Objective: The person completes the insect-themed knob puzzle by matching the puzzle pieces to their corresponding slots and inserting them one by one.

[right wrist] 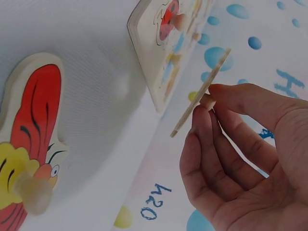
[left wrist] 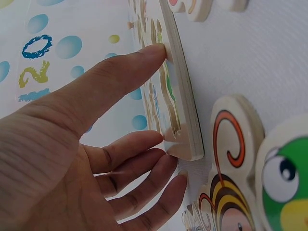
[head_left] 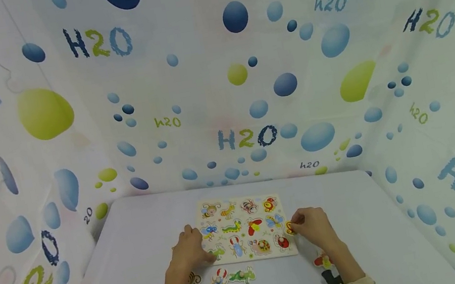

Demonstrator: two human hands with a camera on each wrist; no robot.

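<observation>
A wooden insect peg puzzle board (head_left: pixel 273 255) lies on the white table. At its near left corner is my left hand (head_left: pixel 188 249); in the left wrist view the thumb (left wrist: pixel 120 74) rests straight on the board's face and the loosely bent fingers touch by the corner. My right hand (head_left: pixel 314 228), just past the board's right edge, pinches the small wooden knob (right wrist: pixel 207 101) of a puzzle piece (head_left: pixel 289 228). That piece looks orange and yellow in the head view. The right wrist view has it edge-on and tilted, apart from the board, its picture hidden.
In front of the board lie a blue beetle piece (head_left: pixel 218 283) and a green grasshopper piece (head_left: pixel 242 276). A striped piece (head_left: pixel 193 279) and others sit partly hidden by the left forearm. Near the right wrist lies a red-winged piece (head_left: pixel 322 261). Patterned curtains (head_left: pixel 197 66) surround the table.
</observation>
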